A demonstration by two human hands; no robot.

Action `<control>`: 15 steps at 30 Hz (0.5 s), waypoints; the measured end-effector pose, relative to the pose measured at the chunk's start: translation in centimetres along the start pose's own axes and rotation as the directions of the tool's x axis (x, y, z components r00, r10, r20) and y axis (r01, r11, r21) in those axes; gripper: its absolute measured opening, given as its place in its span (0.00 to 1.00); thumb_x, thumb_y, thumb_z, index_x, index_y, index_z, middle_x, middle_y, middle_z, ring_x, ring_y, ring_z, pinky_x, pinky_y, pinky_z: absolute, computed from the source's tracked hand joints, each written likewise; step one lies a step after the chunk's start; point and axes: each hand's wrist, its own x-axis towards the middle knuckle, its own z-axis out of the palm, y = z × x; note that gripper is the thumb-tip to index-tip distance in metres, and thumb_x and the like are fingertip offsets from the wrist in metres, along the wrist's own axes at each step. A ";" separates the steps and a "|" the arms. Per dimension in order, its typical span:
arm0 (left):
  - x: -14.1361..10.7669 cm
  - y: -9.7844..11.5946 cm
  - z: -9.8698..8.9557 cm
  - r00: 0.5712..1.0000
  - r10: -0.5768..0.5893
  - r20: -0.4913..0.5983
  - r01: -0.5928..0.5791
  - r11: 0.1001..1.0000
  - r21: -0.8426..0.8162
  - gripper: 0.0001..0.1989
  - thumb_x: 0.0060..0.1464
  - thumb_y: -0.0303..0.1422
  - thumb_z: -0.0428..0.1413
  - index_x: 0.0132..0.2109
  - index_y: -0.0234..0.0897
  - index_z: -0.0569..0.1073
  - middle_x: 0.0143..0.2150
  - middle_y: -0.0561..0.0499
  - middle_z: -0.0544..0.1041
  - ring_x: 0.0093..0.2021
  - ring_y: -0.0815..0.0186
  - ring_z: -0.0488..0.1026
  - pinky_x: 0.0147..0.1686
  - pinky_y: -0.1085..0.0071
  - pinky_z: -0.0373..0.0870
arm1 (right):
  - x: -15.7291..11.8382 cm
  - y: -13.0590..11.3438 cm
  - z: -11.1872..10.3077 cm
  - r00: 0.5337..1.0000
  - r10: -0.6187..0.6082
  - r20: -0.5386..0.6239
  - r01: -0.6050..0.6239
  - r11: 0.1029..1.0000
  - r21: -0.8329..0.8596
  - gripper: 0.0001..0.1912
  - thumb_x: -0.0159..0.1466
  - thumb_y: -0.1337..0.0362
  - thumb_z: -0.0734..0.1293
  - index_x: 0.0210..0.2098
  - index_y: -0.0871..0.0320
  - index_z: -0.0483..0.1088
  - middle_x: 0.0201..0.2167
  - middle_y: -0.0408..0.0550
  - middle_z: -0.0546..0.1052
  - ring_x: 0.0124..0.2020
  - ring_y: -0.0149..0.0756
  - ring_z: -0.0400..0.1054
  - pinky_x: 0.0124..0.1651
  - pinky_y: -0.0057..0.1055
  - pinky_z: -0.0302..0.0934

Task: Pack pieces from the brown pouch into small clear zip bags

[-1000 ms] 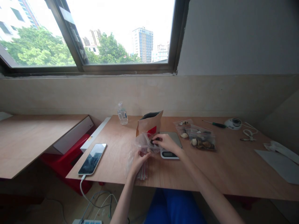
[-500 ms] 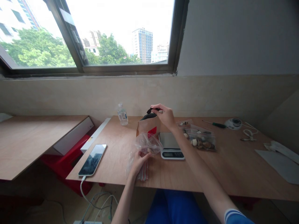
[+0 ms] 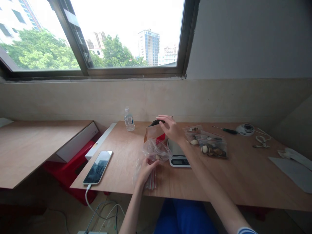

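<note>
1. Behind our wooden table (image 3: 243, 175) was a big window (image 3: 122, 35) with trees and tall buildings outside.
2. Our left hand (image 3: 147, 167) pinched the near edge of a clear plastic bag (image 3: 154, 150). The fingers were closed on the plastic. The bag lay near the front edge of the table, just left of the small scale (image 3: 177, 154).
3. Our right hand (image 3: 170, 128) was at the top of the brown paper bag (image 3: 154, 131). The fingers were spread and loose. We could not tell if they held anything.
4. The brown paper bag stood upright behind the clear bag, with its dark open mouth pointing up. Its long way ran up and down.
5. The clear plastic bag was puffed up, and its mouth faced away from us, toward the brown bag. Its long way ran from us toward the wall.
6. We saw a few small bits in the clear bag, so we thought the filling had only begun.
7. Two filled bags (image 3: 209, 144) lay to the right of the scale, so some work looked done.
8. The scale had nothing on it that we could see.
9. A phone (image 3: 97, 167) lay on the left, a water bottle (image 3: 128, 119) stood farther back, and a screwdriver (image 3: 224, 130) lay far right.
</note>
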 end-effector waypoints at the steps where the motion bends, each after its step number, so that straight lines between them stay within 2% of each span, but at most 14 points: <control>1: 0.0 0.0 0.0 1.000 0.006 0.004 -0.006 1.000 0.001 0.16 0.46 0.37 0.59 0.42 0.35 0.72 0.40 0.47 0.76 0.43 0.61 0.72 0.45 0.68 0.66 | -0.6 -0.4 -0.3 0.999 0.016 -0.027 -0.016 1.000 0.018 0.12 0.63 0.66 0.57 0.42 0.56 0.70 0.45 0.49 0.72 0.50 0.37 0.63 0.56 0.37 0.54; 3: 0.0 0.0 0.0 1.000 0.013 0.018 -0.014 1.000 0.017 0.16 0.46 0.37 0.59 0.42 0.35 0.72 0.40 0.47 0.76 0.42 0.62 0.72 0.44 0.68 0.66 | -2.1 -0.7 -0.9 0.996 0.085 -0.024 -0.083 0.995 0.059 0.12 0.62 0.68 0.56 0.35 0.57 0.71 0.38 0.49 0.73 0.44 0.36 0.66 0.51 0.35 0.57; 5: 0.0 0.0 0.0 0.999 0.016 0.029 -0.017 0.999 0.033 0.16 0.45 0.37 0.59 0.42 0.35 0.73 0.39 0.48 0.76 0.40 0.62 0.72 0.43 0.68 0.67 | -4.0 -0.4 -1.2 0.977 0.197 0.081 -0.205 0.974 0.098 0.11 0.60 0.70 0.57 0.30 0.58 0.70 0.32 0.47 0.74 0.37 0.35 0.67 0.44 0.32 0.60; 6: 0.0 0.0 0.1 0.999 0.017 0.032 -0.018 0.999 0.034 0.16 0.45 0.37 0.60 0.41 0.35 0.73 0.39 0.48 0.76 0.40 0.62 0.72 0.42 0.69 0.67 | -5.0 -0.1 -1.1 0.951 0.256 0.175 -0.278 0.954 0.115 0.11 0.59 0.69 0.57 0.29 0.58 0.70 0.30 0.46 0.74 0.35 0.34 0.67 0.41 0.31 0.61; 8: 0.0 0.0 0.1 0.999 0.019 0.030 -0.020 0.999 0.025 0.15 0.44 0.36 0.60 0.41 0.35 0.74 0.38 0.47 0.77 0.39 0.62 0.73 0.41 0.68 0.68 | -6.7 0.7 -0.7 0.866 0.330 0.376 -0.399 0.908 0.123 0.09 0.60 0.68 0.58 0.32 0.59 0.70 0.30 0.46 0.75 0.33 0.33 0.68 0.38 0.30 0.62; 11: 0.0 0.0 0.2 0.999 0.031 0.024 -0.031 1.000 -0.005 0.14 0.44 0.35 0.61 0.39 0.35 0.74 0.38 0.47 0.77 0.39 0.61 0.73 0.42 0.67 0.68 | -8.5 1.6 0.3 0.752 0.333 0.568 -0.462 0.882 0.093 0.10 0.60 0.63 0.62 0.39 0.60 0.70 0.37 0.49 0.76 0.36 0.35 0.69 0.40 0.30 0.62; 15: -0.1 -0.2 0.0 0.998 0.056 0.040 -0.053 0.996 -0.074 0.15 0.45 0.33 0.59 0.42 0.36 0.72 0.40 0.46 0.76 0.39 0.62 0.73 0.41 0.67 0.68 | -9.1 1.5 1.1 0.667 0.258 0.699 -0.467 0.876 0.122 0.14 0.62 0.58 0.61 0.42 0.60 0.70 0.39 0.50 0.75 0.38 0.37 0.69 0.41 0.31 0.62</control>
